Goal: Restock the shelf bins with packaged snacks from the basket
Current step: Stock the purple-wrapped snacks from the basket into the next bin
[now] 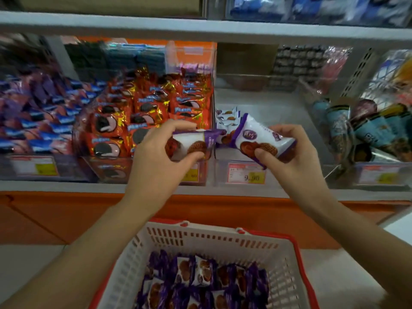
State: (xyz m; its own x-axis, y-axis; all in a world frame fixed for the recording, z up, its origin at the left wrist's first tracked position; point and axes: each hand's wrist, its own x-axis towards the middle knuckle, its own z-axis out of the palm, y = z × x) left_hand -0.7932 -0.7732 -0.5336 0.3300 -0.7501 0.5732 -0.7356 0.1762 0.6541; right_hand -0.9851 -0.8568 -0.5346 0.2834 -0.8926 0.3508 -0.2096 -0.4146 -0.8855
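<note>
1. Where the head view meets the shelf front, the left hand (156,152) holds a white-and-purple snack pack (189,142). Its long axis runs roughly level, left to right, and its purple sealed end points right.
2. The left hand's fingers curl over the pack's top edge and the thumb presses up from below, a firm pinch. The cookie picture faces the camera.
3. The right hand (294,152) grips a second pack (258,137) of the same kind. Its long axis slants from upper left to lower right.
4. The right thumb lies on the printed face and the other fingers curl behind the pack.
5. The two packs nearly meet end to end, just above the front wall of a clear shelf bin (219,172). The bin holds a few matching packs (227,118) at its left side.
6. A price tag (246,175) sits on that front wall.
7. The neighbouring bin on the left is full of orange cookie packs (151,108).
8. Below the hands, a white basket (223,239) with a red rim holds many of the same purple packs (200,279).
</note>
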